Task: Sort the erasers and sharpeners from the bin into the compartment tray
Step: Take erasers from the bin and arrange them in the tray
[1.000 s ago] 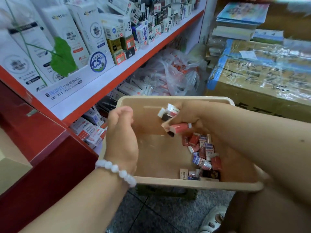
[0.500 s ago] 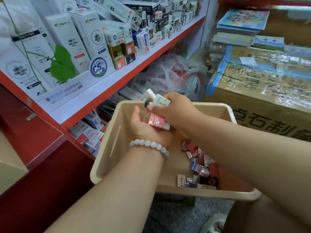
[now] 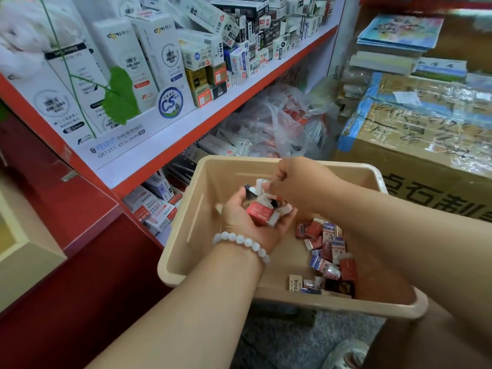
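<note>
Stocked shelf [image 3: 170, 134] beside beige bin [image 3: 221, 187]

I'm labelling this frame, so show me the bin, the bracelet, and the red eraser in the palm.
bin [image 3: 269, 162]: head view, on the bare far rim.
bracelet [image 3: 241, 239]: head view, on a bead at the left wrist.
red eraser [image 3: 257, 212]: head view, on its red wrapper in the left palm.

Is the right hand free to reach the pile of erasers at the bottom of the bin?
Probably yes. The pile lies uncovered in the open-topped bin, just below the right hand. That hand seems to be pinching something above the left hand, so it may need to let go first.
</note>
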Demonstrator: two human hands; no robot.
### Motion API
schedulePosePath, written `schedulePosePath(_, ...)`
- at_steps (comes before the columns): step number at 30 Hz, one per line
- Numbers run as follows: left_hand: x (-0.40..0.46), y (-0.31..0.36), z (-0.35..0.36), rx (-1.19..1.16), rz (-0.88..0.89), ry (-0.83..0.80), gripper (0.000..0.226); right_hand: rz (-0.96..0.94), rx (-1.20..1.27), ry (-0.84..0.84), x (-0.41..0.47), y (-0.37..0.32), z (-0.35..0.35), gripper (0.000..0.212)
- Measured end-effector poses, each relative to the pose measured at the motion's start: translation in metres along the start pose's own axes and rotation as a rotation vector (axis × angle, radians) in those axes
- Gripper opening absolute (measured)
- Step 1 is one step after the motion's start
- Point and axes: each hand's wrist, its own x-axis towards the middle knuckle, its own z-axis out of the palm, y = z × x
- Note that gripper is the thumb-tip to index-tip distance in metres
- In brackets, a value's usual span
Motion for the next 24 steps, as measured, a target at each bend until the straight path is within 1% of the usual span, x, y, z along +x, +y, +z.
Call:
schedulePosePath(2, -0.004, -0.002, -0.003, 0.020, 0.002, 0.010, 0.050, -0.028, -0.013, -0.053, -0.001, 0.002, -0.001, 0.023)
schedulePosePath(5, -0.002, 0.003, -0.001, 0.026, 0.005, -0.001, 0.049, -0.027, 0.067, -0.038, 0.001, 0.004, -0.002, 0.023)
schedulePosePath(8, -0.007, 0.006, 0.000, -0.073, -0.039, -0.084, 0.047, 0.076, 0.370, -0.017, 0.005, 0.002, -0.007, 0.021)
schedulePosePath(10, -0.011, 0.011, -0.002, -0.124, -0.087, -0.145, 0.052, 0.141, 0.589, -0.031, 0.004, -0.002, -0.011, 0.016)
schedulePosePath(11, -0.013, 0.014, -0.003, -0.123, -0.089, -0.144, 0.054, 0.151, 0.664, -0.053, 0.002, -0.003, -0.012, 0.014)
schedulePosePath(14, -0.019, 0.020, -0.007, -0.094, -0.051, -0.077, 0.049, 0.155, 0.849, -0.138, -0.002, -0.006, -0.012, 0.016)
schedulePosePath(17, -0.035, 0.030, -0.010, -0.061, -0.029, -0.071, 0.045, 0.171, 0.931, -0.148, -0.002, -0.011, -0.016, 0.015)
schedulePosePath(21, -0.069, 0.057, -0.022, -0.059, 0.013, -0.113, 0.040, 0.096, 1.088, -0.152, -0.004, -0.036, -0.029, 0.012)
schedulePosePath(24, -0.107, 0.084, -0.033, -0.093, 0.093, -0.121, 0.038, 0.000, 1.187, -0.172, -0.015, -0.066, -0.038, 0.006)
